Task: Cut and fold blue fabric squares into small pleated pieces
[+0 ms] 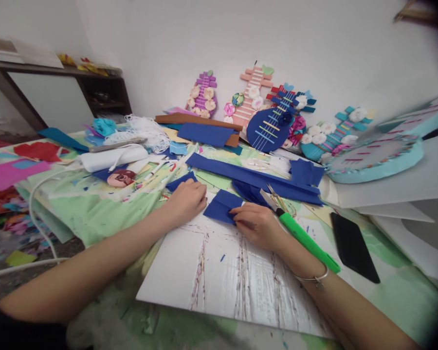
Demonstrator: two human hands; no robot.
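Note:
My right hand grips the right edge of a small square of dark blue paper, thumb and fingers closed on it. That square rests on a scored white board in front of me. My left hand is closed with curled fingers, just left of the square. Whatever it may hold is hidden. A blue scrap lies right behind it. Next to my right forearm is a green utility knife, its blade out. Scissors lie beyond my right hand, partly over blue paper.
A long blue strip stretches across the table. Decorated paper lutes lean on the wall. On the right lie a black phone and a large light-blue lute. A white power strip, white yarn and coloured scraps crowd the left.

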